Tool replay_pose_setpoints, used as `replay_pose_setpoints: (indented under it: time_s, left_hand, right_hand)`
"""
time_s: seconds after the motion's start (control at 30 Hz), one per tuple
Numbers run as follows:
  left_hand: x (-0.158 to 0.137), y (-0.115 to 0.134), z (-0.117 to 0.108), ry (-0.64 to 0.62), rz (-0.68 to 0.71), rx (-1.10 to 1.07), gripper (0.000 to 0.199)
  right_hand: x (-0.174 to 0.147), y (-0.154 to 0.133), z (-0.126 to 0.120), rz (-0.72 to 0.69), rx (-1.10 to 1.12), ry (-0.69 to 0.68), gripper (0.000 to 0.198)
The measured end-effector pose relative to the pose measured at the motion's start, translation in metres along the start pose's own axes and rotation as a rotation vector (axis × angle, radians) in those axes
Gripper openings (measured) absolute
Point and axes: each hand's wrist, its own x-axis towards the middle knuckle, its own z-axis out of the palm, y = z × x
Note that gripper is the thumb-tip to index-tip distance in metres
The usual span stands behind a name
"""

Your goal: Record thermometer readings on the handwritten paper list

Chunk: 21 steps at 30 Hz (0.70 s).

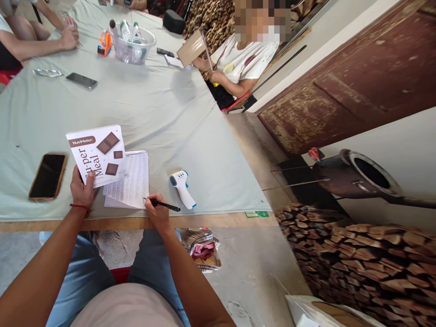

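My left hand (82, 187) grips a white box (98, 154) printed with brown chocolate squares and the word NutriMotion, thumb across its front. Under and beside the box lie handwritten sheets of paper (134, 181) at the table's near edge. Closed around a black pen (166, 205), my right hand (158, 214) rests at the lower right of the sheets, the pen's tip touching or just above the paper. To its right lies a white and blue infrared thermometer (184, 188). A phone in a brown case (48, 176) lies left of my left hand.
On the pale tablecloth (143, 109) are another phone (81, 81), a clear basket (134, 47) of bottles and an orange tool (104, 43). A seated person (243, 63) holds a cardboard piece (192, 47); another person's hands (70, 34) rest far left. Stacked firewood (374, 259) stands right.
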Motion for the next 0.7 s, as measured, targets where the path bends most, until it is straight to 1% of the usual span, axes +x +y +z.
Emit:
replay_pose_setpoints:
  time_s: [0.33,0.53,0.7]
  left_hand:
    - [0.0005,-0.0003,-0.0016,-0.007,0.015,0.025,0.061]
    - [0.0007,0.0027,-0.0005,0.004,0.003,0.029,0.064]
    - [0.0009,0.002,-0.0002,0.011,-0.002,0.027,0.065]
  right_hand:
    - [-0.0003,0.0003,0.0002,-0.011,-0.004,0.004,0.014]
    - [-0.0008,0.0002,0.0009,0.013,0.021,0.03,0.016]
    - [-0.0008,-0.0003,0.0009,-0.026,-0.015,0.035,0.013]
